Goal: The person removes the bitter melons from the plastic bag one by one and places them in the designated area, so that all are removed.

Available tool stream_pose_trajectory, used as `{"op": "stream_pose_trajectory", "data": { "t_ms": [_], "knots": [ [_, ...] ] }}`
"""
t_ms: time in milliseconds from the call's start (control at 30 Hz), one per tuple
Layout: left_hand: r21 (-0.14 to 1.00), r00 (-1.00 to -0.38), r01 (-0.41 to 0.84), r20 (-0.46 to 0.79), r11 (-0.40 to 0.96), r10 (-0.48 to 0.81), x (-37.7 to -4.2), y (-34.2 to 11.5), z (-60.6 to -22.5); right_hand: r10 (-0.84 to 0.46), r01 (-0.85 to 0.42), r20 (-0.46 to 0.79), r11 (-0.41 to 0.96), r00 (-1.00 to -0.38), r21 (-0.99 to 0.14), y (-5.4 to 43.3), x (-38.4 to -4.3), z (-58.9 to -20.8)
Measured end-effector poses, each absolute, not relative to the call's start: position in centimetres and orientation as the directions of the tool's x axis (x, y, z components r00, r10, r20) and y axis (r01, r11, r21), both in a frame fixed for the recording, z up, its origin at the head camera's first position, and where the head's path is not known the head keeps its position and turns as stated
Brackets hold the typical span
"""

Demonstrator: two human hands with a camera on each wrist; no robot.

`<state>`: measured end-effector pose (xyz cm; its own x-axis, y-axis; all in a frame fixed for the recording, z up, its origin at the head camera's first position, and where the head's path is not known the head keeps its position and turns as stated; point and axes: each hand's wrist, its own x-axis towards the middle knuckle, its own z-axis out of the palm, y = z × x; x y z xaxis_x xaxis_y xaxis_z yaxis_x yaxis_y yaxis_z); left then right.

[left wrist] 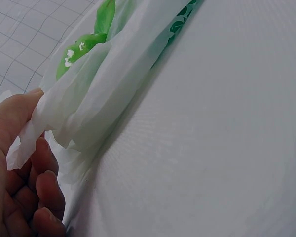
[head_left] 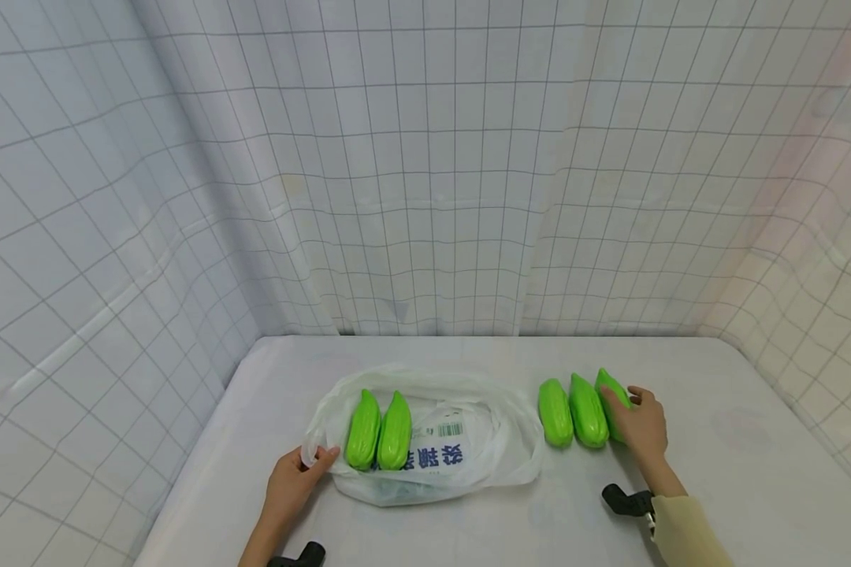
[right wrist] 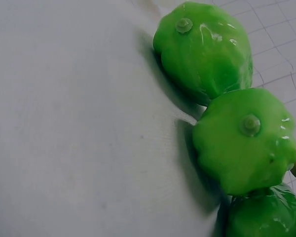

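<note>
Left hand [head_left: 291, 480] pinches the rim of a thin white plastic bag [head_left: 514, 465] at about its 9 o'clock, thumb over the film, other fingers bent beneath; no wide gap between them. Right hand [head_left: 641, 425] set over the end gourd [head_left: 604, 379] of a row, thumb across its top, fingers curled at its 3 o'clock edge; firmness of hold, cannot tell. Gourd glossy green, pointed tip toward 12. Beside it, toward 9, the middle gourd [head_left: 589, 413], then the inner gourd [head_left: 555, 413], close to the bag's 3 o'clock edge. Bag lies mouth open; inside, at its 9 o'clock side, 2 bagged gourds [head_left: 395, 433] side by side, tips toward 12. Blue characters and a barcode [head_left: 450, 429] show toward the bag's middle. Black wrist mounts [head_left: 627, 502] on both arms; pale yellow sleeve [head_left: 688, 531] on the right. White tabletop [head_left: 737, 441] under all; grid-patterned sheeting [head_left: 425, 157] beyond at 12.
</note>
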<state>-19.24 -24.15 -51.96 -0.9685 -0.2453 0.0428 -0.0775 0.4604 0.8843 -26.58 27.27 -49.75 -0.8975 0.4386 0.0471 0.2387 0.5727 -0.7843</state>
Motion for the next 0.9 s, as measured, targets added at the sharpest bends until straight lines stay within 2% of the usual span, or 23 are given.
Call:
{"op": "stream_pose_trajectory", "data": {
  "t_ms": [300,900],
  "knots": [
    [0.888,-0.968,-0.078,0.041,0.453,-0.248,-19.3,-24.2,-52.0,0.457,0.176,0.114,0.544,-0.882,-0.821,27.2,-26.0,-49.0],
    [0.883,-0.970,-0.082,0.036,0.461,-0.241,-19.3,-24.3,-52.0,0.415,-0.122,0.359,0.498,-0.836,-0.859,24.9,-25.3,-46.3]
  ]
}}
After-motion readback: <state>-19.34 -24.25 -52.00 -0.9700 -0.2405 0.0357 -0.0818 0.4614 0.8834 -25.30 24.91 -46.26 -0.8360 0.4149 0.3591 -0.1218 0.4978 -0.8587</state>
